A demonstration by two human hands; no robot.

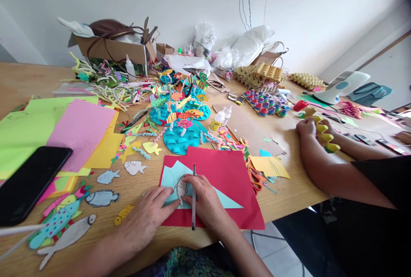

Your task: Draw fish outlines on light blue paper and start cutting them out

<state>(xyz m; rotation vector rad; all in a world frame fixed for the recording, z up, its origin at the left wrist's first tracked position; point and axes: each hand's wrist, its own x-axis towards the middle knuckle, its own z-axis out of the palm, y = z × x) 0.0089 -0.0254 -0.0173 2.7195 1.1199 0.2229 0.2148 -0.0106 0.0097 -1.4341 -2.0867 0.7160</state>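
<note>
A small paper fish cutout (pixel 181 188) lies on a light blue paper piece (pixel 227 200), which rests on a red sheet (pixel 224 165). My left hand (pixel 149 208) lies with its fingers spread, its fingertips on the blue paper at the cutout's left side. On the other side my right hand (pixel 204 195) touches the cutout, with a pen (pixel 194 212) held upright between its fingers. More paper fish (pixel 102 198) lie to the left, beside my left hand.
Left stand coloured sheets (pixel 80 131) and a black phone (pixel 32 183). Glue bottles (pixel 217 120) and blue discs with paper fish (pixel 181 138) are ahead. Orange scissors (pixel 254 179) lie right of the red sheet. Another person's hands (pixel 306 128) hold a yellow egg-carton strip (pixel 323 133).
</note>
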